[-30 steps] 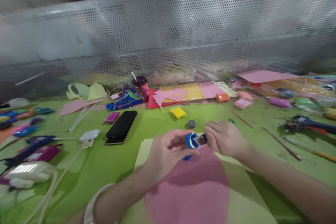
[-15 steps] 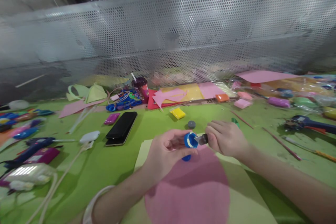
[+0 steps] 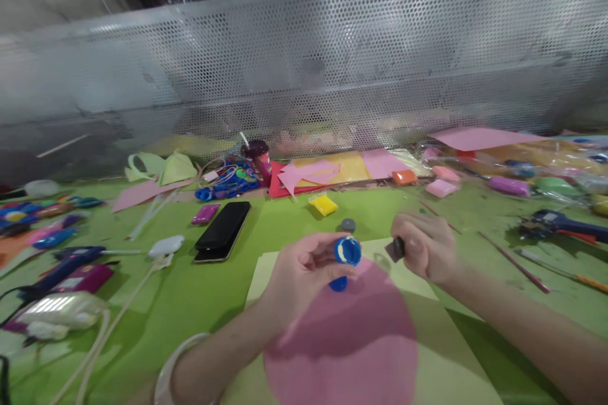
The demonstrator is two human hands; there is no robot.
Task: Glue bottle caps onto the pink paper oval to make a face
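Perforated metal screening closed off the far side of the green bench; well short of it, a pink circle lay on a pale yellow sheet, perhaps sparing the bench; above the circle's far edge, the left hand pinched a blue cup between thumb and fingers, seemingly from the side so that its smeared rim lay exposed; a rounded blue piece showed just beneath, whether joined or separate being unclear; beyond the circle's far right edge, the right hand was clenched round a dark tool, its short blade apart from the cup, a grip suiting firm pressure; a grey cap sat beyond the circle, presumably within easy reach; a black phone lay well to the circle's left, likely out of the way.
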